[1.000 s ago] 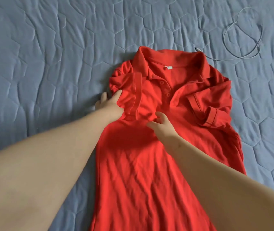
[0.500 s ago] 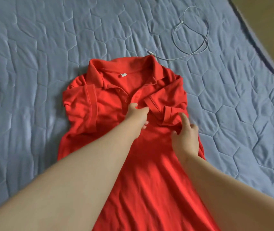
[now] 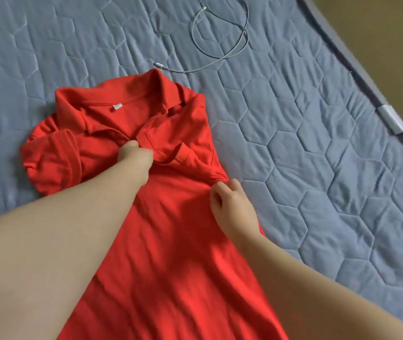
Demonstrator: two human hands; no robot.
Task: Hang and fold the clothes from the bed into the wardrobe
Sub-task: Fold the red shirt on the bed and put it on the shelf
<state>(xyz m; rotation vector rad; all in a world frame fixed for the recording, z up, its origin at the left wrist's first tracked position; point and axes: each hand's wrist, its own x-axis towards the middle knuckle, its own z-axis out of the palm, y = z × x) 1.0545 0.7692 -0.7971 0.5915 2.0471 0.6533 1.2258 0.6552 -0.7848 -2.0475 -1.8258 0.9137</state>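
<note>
A red polo shirt [image 3: 175, 241] lies face up on the blue quilted bed cover [image 3: 318, 143], collar away from me, both short sleeves folded in over the chest. My left hand [image 3: 135, 157] sits at the middle of the chest below the button placket, fingers curled into the fabric beside the folded right-side sleeve cuff. My right hand [image 3: 232, 202] is at the shirt's right side seam, its curled fingers pinching a bunched bit of cloth there. The shirt's hem runs out of view at the bottom.
A thin white cable [image 3: 220, 35] lies looped on the cover just beyond the collar. The bed's edge [image 3: 367, 77] runs diagonally at the upper right, with a white strap [image 3: 391, 119] on it and brown floor [image 3: 391, 33] past it.
My left hand left the left sleeve and came to the chest centre. My right hand moved from the chest to the shirt's right side. The view swung right, showing the bed edge.
</note>
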